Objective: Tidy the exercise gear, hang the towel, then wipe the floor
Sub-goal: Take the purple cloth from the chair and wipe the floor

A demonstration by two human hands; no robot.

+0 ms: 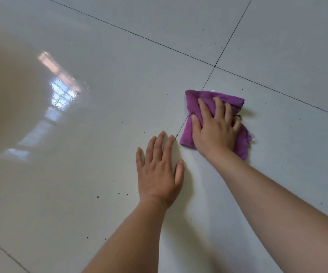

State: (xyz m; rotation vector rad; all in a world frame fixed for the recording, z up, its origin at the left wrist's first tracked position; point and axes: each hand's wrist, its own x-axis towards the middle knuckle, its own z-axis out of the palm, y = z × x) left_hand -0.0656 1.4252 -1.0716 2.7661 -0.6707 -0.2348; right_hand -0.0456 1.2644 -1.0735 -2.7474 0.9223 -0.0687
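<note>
Purple cloth (191,107) under right hand (215,133), dark specks (98,197) dotting floor (104,146).

A folded purple cloth (191,105) lies on the glossy pale tiled floor (104,138), across a dark grout line (208,77). The right hand (214,127) presses on the cloth with fingers spread. The left hand (159,174) lies flat on the floor just beside the cloth. Left of the cloth are small dark specks (118,194), and far left of it a bright window reflection (60,95).

Folded purple cloth (187,131) lies flat on glossy white tiled floor (100,174).
</note>
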